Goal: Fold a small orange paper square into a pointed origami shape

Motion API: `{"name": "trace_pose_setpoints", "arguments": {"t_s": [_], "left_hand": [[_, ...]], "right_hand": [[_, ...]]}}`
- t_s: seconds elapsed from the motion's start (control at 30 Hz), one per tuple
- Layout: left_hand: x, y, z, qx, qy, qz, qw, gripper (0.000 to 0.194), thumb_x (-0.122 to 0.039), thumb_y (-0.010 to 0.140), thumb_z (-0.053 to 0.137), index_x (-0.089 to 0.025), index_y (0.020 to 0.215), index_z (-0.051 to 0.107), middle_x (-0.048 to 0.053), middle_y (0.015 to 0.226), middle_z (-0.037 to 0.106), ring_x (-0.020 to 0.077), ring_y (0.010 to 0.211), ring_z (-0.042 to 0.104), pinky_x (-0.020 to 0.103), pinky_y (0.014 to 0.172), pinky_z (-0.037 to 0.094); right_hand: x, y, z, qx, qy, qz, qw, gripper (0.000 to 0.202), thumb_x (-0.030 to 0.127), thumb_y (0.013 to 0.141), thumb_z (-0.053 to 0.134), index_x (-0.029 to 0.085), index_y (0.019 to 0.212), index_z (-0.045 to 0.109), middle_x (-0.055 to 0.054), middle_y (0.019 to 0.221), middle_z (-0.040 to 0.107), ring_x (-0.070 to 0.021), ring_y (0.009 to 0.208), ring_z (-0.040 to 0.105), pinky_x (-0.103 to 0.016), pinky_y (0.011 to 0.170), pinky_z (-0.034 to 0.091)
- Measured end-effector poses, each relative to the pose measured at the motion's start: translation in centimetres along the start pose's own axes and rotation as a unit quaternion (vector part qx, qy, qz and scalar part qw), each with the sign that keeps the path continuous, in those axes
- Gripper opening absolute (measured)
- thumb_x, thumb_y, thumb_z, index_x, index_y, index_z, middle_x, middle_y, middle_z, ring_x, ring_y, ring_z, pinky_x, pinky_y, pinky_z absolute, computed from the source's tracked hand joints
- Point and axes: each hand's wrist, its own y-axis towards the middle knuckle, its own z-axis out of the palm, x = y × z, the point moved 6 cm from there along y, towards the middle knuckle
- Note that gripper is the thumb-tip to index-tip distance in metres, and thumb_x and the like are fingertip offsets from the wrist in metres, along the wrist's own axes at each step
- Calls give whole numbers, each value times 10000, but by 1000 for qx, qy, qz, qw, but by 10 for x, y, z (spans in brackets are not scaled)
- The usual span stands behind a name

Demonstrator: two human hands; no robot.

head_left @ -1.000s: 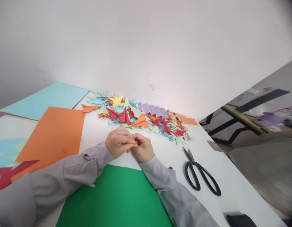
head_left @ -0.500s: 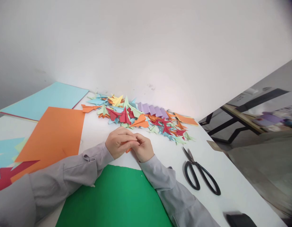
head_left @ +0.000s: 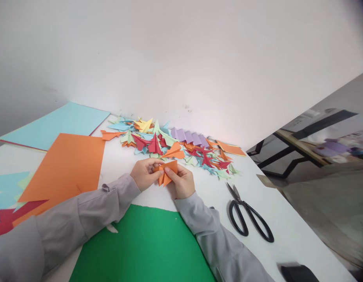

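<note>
Between my two hands is a small piece of folded orange paper (head_left: pixel 167 172), its pleats and pointed corners facing me. My left hand (head_left: pixel 144 173) pinches its left side, fingertips partly behind the paper. On the right side, my right hand (head_left: pixel 183 181) grips it with the thumb pressed flat on the front face. Both hands hover just beyond the far edge of a green sheet (head_left: pixel 146 246). Right behind them lies a heap of small folded paper shapes (head_left: pixel 155 144), many like paper planes, in red, orange, green, blue and yellow.
Black-handled scissors (head_left: pixel 248 213) lie partly open at the right. A purple pleated strip (head_left: pixel 189 136) rests at the back of the heap. Orange (head_left: pixel 68 168) and light blue sheets (head_left: pixel 60 121) lie left. A black object (head_left: pixel 298 273) sits near the front right. A wall rises behind.
The hands were closed together over the orange paper, nearly hiding it. Now they have parted slightly and the folded paper shows opened out between them, with the right thumb on its face.
</note>
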Motion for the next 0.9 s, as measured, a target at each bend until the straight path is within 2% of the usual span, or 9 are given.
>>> {"name": "trace_pose_setpoints", "arguments": {"t_s": [0.17,0.33,0.5,0.63,0.77,0.9], "left_hand": [[0,2,-2,-2,-29,-2,1000,185,-257,660,615,-129,794,625,19,635,609,117,581,578,219,525,470],[-2,5,-10,-64,-50,-4,997,153,-257,628,639,-133,713,614,13,596,617,121,551,579,215,485,469],[-6,5,-13,-86,-58,-6,995,166,-273,614,649,-133,688,600,-6,539,597,105,452,547,210,403,446],[-7,5,-14,-100,-62,-16,993,159,-264,597,657,-133,654,589,-20,518,578,92,437,534,199,393,438],[-6,5,-14,-105,-59,-27,992,159,-257,585,668,-133,636,584,-22,510,580,92,443,536,196,399,437],[-4,5,-12,-78,-56,-21,995,170,-264,607,666,-127,668,586,4,564,624,112,493,573,212,443,457]], "right_hand": [[5,-3,3,15,-13,-10,1000,205,347,622,705,164,709,668,-1,620,625,-142,571,544,-272,557,439],[2,-1,0,-1,52,20,998,346,470,733,535,151,702,666,-13,562,576,-124,487,500,-231,401,385],[2,-1,-1,-12,47,34,998,252,383,659,610,151,736,674,-27,586,605,-126,482,527,-214,372,378],[2,-2,1,2,34,31,999,228,363,668,610,159,745,676,-20,566,607,-116,472,526,-205,384,377],[1,-2,1,9,31,29,999,224,362,671,613,163,750,678,-19,579,613,-114,482,528,-203,395,380],[2,-2,2,9,16,30,999,244,375,666,618,160,761,683,-24,594,617,-120,490,528,-209,396,374]]}}
